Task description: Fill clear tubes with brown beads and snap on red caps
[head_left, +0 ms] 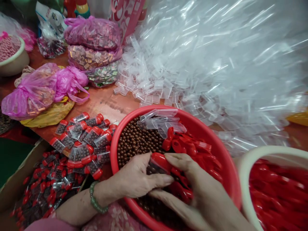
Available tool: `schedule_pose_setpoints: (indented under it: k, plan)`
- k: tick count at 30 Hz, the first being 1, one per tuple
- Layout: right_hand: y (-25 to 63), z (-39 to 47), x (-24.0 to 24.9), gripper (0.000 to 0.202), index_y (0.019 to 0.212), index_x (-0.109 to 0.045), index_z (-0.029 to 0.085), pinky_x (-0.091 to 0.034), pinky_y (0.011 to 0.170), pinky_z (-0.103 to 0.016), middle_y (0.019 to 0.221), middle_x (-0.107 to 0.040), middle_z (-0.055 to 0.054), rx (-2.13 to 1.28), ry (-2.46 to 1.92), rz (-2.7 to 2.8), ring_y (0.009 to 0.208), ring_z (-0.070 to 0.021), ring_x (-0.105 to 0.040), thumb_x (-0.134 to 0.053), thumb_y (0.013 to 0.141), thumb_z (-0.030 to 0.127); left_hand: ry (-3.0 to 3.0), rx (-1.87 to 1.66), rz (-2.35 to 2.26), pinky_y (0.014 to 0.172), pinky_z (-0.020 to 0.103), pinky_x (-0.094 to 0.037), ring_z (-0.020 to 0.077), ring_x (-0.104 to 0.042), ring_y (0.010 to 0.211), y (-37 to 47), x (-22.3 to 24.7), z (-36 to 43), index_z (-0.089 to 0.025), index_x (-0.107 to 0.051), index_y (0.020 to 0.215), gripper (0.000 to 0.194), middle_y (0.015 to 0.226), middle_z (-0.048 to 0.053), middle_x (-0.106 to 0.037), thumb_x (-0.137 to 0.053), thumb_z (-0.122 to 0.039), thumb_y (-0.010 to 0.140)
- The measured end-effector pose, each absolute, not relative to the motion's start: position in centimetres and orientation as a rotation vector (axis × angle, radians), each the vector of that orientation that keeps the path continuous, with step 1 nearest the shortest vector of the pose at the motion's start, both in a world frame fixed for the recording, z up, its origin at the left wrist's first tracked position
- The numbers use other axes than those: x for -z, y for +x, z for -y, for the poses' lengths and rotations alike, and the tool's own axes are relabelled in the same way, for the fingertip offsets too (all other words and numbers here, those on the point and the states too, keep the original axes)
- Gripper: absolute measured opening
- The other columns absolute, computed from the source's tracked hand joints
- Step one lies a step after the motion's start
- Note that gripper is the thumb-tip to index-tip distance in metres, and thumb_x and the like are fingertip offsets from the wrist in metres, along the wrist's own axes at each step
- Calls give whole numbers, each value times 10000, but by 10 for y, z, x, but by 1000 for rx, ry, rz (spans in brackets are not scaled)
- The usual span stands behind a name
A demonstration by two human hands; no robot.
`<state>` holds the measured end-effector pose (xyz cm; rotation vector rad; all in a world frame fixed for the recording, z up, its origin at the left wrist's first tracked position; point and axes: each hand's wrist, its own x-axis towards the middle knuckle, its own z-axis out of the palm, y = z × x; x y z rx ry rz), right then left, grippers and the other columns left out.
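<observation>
Over a red basin (232,183), the left hand (134,178) (a green bead bracelet (95,197) at its wrist) and the right hand (198,181) grip a red-capped tube (160,161). Inside the basin, brown balls (139,138) lie at ten o'clock, clear tubes (163,122) at twelve, red pieces (204,157) at two. Outside it, filled tubes (83,152) heap at nine; a cream tub (245,179) stands at three.

We observe brown balls (139,141), red caps (192,149), colourless tubes (161,122), a red basin (227,166), green bracelet (94,199) and pink patterned fabric (116,218).
</observation>
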<state>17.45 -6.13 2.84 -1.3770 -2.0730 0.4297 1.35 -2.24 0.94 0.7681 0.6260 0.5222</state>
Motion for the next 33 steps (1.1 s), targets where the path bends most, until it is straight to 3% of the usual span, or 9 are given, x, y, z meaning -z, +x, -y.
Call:
schedule_pose_setpoints:
  k: [5, 12, 18, 20, 22, 24, 26, 30, 33]
  plan:
    - [177, 57, -44, 39, 875, -676, 245, -566, 559, -210, 777, -709, 3, -822, -1413, 1746, 642, -145, -691, -669, 877, 284, 1305, -441, -851, 605, 236, -359, 108, -471, 657, 12, -14, 24, -175, -526, 766, 154, 712, -40, -523, -664, -241, 784]
    - [160, 63, -29, 35, 843, -681, 236, -564, 549, -240, 771, -715, -10, -790, -1480, 1418, 637, -154, -683, -714, 835, 243, 1369, -453, -924, 606, 234, -365, 123, -512, 678, 13, -12, 25, -185, -516, 774, 119, 735, -33, -555, -627, -228, 777]
    - [151, 70, -16, 168, 878, -631, 233, -563, 593, -261, 756, -664, -4, -378, -1445, 1603, 646, -144, -658, -694, 816, 90, 1178, -498, -848, 632, 229, -373, 113, -456, 701, 13, -4, 25, -170, -524, 771, 199, 754, -30, -530, -697, -266, 751]
    - [154, 69, -15, 186, 965, -618, 238, -570, 581, -269, 799, -689, -19, -280, -1399, 1758, 658, -159, -681, -669, 837, 113, 1042, -507, -799, 657, 235, -389, 115, -461, 713, 13, -3, 24, -157, -552, 794, 240, 769, -22, -539, -732, -305, 738]
    - [159, 68, -16, 260, 1103, -591, 229, -592, 585, -318, 896, -716, -76, -218, -1344, 1945, 740, -221, -716, -673, 859, 262, 870, -497, -720, 667, 236, -399, 108, -467, 699, 12, -4, 24, -144, -582, 810, 318, 762, -21, -545, -786, -362, 700]
    - [163, 67, -17, 515, 1230, -533, 190, -611, 618, -398, 990, -712, -153, -161, -1328, 2114, 844, -304, -722, -654, 847, 512, 735, -466, -667, 642, 228, -394, 92, -459, 655, 11, -4, 22, -138, -601, 799, 395, 718, -32, -537, -843, -407, 641]
    - [165, 66, -15, 676, 1286, -484, 151, -609, 651, -459, 1011, -697, -196, -36, -1341, 2221, 878, -349, -711, -602, 829, 635, 642, -424, -645, 607, 222, -381, 79, -453, 610, 11, -5, 21, -138, -608, 779, 442, 668, -45, -529, -877, -436, 595]
    - [164, 63, -7, 537, 1302, -441, 119, -590, 633, -443, 962, -679, -195, 188, -1364, 2238, 813, -319, -689, -571, 867, 405, 542, -420, -635, 625, 224, -392, 73, -463, 610, 13, -8, 19, -131, -605, 761, 473, 660, -50, -532, -901, -438, 556]
    - [163, 61, -3, 554, 1290, -436, 124, -573, 590, -414, 933, -657, -177, 174, -1334, 2186, 767, -297, -664, -585, 817, 372, 565, -446, -624, 642, 222, -401, 83, -476, 652, 17, -11, 18, -127, -602, 770, 452, 705, -35, -557, -902, -396, 568]
